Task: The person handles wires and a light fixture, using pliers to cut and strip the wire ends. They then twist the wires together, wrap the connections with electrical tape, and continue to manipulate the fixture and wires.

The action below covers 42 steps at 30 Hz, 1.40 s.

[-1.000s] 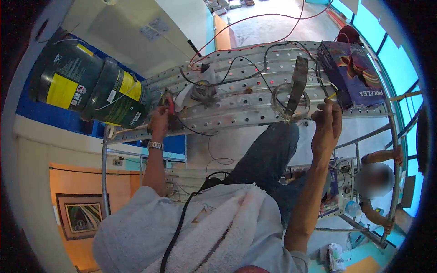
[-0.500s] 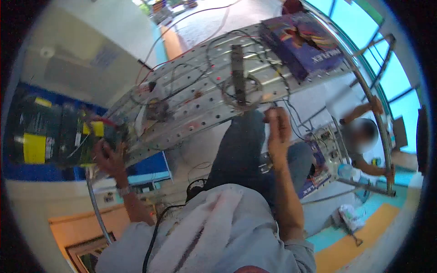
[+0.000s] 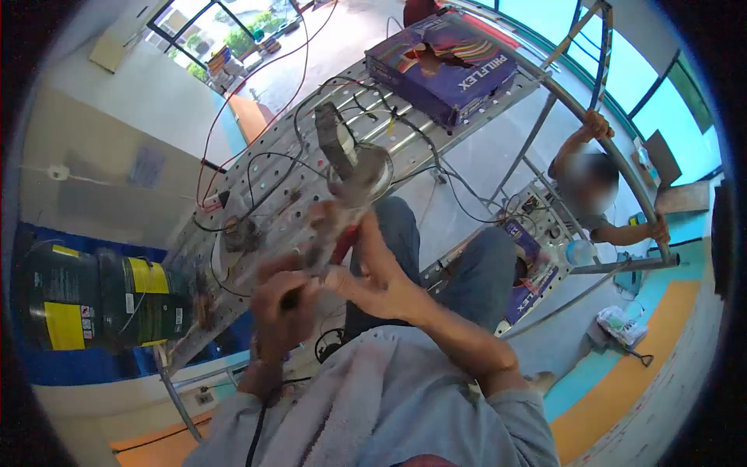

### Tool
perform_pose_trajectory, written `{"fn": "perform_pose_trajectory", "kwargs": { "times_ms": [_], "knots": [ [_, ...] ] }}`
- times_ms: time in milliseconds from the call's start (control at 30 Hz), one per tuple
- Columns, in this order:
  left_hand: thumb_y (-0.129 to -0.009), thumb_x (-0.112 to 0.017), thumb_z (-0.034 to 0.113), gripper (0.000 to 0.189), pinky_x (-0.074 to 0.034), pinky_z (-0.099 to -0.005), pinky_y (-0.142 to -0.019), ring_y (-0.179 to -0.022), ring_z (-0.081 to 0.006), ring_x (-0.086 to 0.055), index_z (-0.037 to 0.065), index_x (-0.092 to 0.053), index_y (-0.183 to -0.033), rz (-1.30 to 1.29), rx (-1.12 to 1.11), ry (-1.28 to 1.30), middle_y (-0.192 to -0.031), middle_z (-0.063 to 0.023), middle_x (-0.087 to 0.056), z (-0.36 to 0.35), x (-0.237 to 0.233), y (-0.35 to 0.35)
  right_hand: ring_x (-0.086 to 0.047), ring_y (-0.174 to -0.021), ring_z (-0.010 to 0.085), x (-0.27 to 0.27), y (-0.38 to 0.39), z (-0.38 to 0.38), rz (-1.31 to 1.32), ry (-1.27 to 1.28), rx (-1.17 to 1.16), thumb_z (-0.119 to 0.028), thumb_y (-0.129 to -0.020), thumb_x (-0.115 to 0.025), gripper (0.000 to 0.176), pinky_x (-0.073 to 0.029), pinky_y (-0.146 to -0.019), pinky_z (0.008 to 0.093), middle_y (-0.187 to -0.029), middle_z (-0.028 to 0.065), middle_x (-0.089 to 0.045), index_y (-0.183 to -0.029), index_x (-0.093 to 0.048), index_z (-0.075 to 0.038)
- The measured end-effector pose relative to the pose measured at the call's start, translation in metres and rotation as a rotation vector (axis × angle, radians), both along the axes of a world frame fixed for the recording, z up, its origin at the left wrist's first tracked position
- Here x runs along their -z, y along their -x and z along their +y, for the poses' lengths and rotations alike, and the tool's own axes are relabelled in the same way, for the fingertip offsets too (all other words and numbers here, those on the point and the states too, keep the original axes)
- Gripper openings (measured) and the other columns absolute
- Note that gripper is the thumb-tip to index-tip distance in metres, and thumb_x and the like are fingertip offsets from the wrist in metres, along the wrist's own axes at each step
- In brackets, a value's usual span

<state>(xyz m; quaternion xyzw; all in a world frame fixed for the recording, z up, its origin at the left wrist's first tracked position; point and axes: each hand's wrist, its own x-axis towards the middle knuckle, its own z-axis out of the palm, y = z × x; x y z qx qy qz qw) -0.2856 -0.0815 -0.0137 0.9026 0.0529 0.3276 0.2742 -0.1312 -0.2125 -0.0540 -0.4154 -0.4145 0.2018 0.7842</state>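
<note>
In front of my torso, my left hand [image 3: 284, 307] is closed on a blurred grey tool [image 3: 331, 233] with a red part. My right hand [image 3: 377, 284] meets it from the right, fingers bent close to the red part; what they grip is too smeared to make out. Beyond the tool, a roll of tape or similar ring [image 3: 377, 175] and a grey metal piece [image 3: 334, 136] lie on the perforated metal platform [image 3: 268, 175].
A purple box [image 3: 459, 70] lies on the platform's far end, with cables [image 3: 299, 117] across the planks. Dark buckets [image 3: 66, 300] with yellow labels stand left. Below right, another person [image 3: 587, 187] grips the scaffold pipe [image 3: 622, 175]. A lower platform holds more purple boxes.
My left hand has come from beside the buckets to the middle, now with the tool. My right hand has moved left to meet it. The view has shifted, and the box shows further left.
</note>
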Motion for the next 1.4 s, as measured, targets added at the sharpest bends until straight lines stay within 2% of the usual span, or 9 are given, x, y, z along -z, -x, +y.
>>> {"fn": "perform_pose_trajectory", "kwargs": {
  "times_ms": [100,267,467,567,733,833,1000,1200,1400],
  "knots": [
    [-0.088,-0.080,0.005,0.026,-0.055,-0.0401,-0.083,-0.098,-0.0356,-0.070,0.003,-0.068,-0.111,0.003,0.168,0.113,-0.109,-0.0207,-0.072,-0.037,0.020,-0.043,-0.053,-0.129,0.0232,-0.005,0.006,-0.016,0.303,-0.048,0.082,-0.025,-0.099,-0.073,0.089,-0.048,-0.106,0.0391,-0.139,0.0132,-0.051,-0.163,-0.015,-0.004],
    [-0.092,-0.077,0.010,0.031,-0.057,-0.0477,-0.086,-0.103,-0.0366,-0.069,0.004,-0.066,-0.120,0.316,0.505,0.039,-0.114,-0.0186,-0.072,-0.068,-0.008,-0.085,-0.058,-0.095,0.0134,0.008,-0.026,-0.065,0.618,0.139,0.218,-0.022,-0.102,-0.070,0.049,-0.050,-0.085,0.0307,-0.104,0.0028,-0.058,-0.142,-0.047,-0.006],
    [-0.097,-0.072,0.020,0.037,-0.042,-0.0524,-0.106,-0.113,-0.0382,-0.065,0.006,-0.064,-0.131,-0.061,0.115,-0.487,-0.123,-0.0157,-0.071,-0.012,-0.049,-0.172,-0.057,-0.072,0.0079,0.022,-0.057,-0.085,0.478,0.313,0.537,-0.027,-0.101,-0.073,0.028,-0.047,-0.063,0.0259,-0.084,-0.0011,-0.061,-0.114,-0.065,-0.003],
    [-0.094,-0.074,0.020,0.034,-0.039,-0.0517,-0.104,-0.110,-0.0372,-0.065,0.006,-0.068,-0.124,-0.048,0.054,-0.519,-0.119,-0.0159,-0.073,0.005,-0.053,-0.210,-0.056,-0.072,0.0077,0.025,-0.072,-0.070,0.222,0.269,0.611,-0.026,-0.101,-0.075,0.029,-0.046,-0.064,0.0254,-0.086,-0.0002,-0.063,-0.114,-0.067,-0.002],
    [-0.089,-0.076,0.017,0.019,-0.042,-0.0488,-0.098,-0.099,-0.0333,-0.071,0.006,-0.072,-0.104,0.221,0.120,-0.308,-0.095,-0.0134,-0.078,0.025,-0.024,-0.238,-0.059,-0.081,0.0106,0.003,-0.097,-0.034,0.168,0.233,0.580,-0.021,-0.102,-0.072,0.025,-0.049,-0.073,0.0296,-0.090,0.0021,-0.067,-0.112,-0.066,0.001],
    [-0.087,-0.078,0.011,0.022,-0.057,-0.0423,-0.089,-0.095,-0.0321,-0.077,0.002,-0.076,-0.106,0.167,0.153,-0.272,-0.100,-0.0176,-0.079,0.023,-0.026,-0.235,-0.065,-0.078,0.0191,0.004,-0.115,-0.012,0.118,0.221,0.612,-0.025,-0.100,-0.072,0.030,-0.052,-0.072,0.0365,-0.088,0.0110,-0.071,-0.109,-0.065,0.003],
    [-0.085,-0.076,0.008,0.021,-0.057,-0.0414,-0.089,-0.092,-0.0324,-0.077,0.002,-0.076,-0.104,0.134,0.129,-0.302,-0.095,-0.0166,-0.078,0.023,-0.027,-0.232,-0.069,-0.075,0.0299,0.006,-0.126,0.012,0.037,0.320,0.718,-0.029,-0.099,-0.072,0.034,-0.053,-0.071,0.0423,-0.084,0.0199,-0.070,-0.104,-0.066,0.004],
    [-0.086,-0.075,0.013,0.012,-0.044,-0.0469,-0.093,-0.089,-0.0323,-0.070,0.008,-0.074,-0.096,0.135,0.146,-0.318,-0.088,-0.0109,-0.078,0.025,-0.020,-0.233,-0.069,-0.075,0.0299,0.018,-0.132,0.028,0.054,0.325,0.765,-0.026,-0.099,-0.071,0.031,-0.052,-0.070,0.0429,-0.085,0.0222,-0.070,-0.102,-0.066,0.005],
    [-0.082,-0.076,0.011,0.013,-0.043,-0.0473,-0.092,-0.088,-0.0341,-0.068,0.007,-0.072,-0.093,0.079,0.153,-0.413,-0.086,-0.0122,-0.076,0.028,-0.017,-0.232,-0.070,-0.081,0.0448,0.019,-0.130,0.027,-0.105,0.302,0.788,-0.015,-0.093,-0.070,0.024,-0.053,-0.071,0.0474,-0.087,0.0283,-0.070,-0.104,-0.064,0.005]
  ]
}}
